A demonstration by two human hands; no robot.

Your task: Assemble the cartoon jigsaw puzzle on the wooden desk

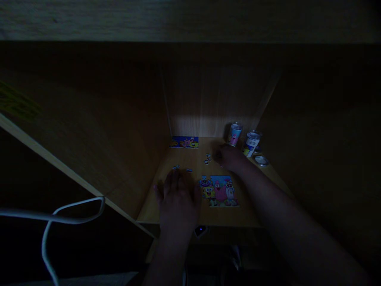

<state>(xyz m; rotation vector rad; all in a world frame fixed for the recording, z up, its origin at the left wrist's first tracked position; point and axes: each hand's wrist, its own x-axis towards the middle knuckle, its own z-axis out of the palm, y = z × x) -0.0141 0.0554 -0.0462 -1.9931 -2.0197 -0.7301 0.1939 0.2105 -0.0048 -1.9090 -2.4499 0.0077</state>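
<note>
A partly joined cartoon jigsaw puzzle (pixel 222 191) lies flat on the wooden shelf board (pixel 208 216). My left hand (pixel 177 196) rests left of it, palm down with fingers spread, its fingertips close to a loose puzzle piece (pixel 176 167). Another loose piece (pixel 189 171) lies just right of those fingertips. Beyond the puzzle, my right hand (pixel 228 157) reaches in with its fingers curled together; what they hold, if anything, is too dark to make out. A few more loose pieces (pixel 207 159) lie left of that hand.
At the back left lies a picture strip (pixel 184 142) with cartoon figures. Two cartoon-printed cans (pixel 235 134) (pixel 251 144) stand at the back right, beside a round metal lid (pixel 261 160). Wooden side walls enclose the shelf. A white cable (pixel 74 220) loops at lower left.
</note>
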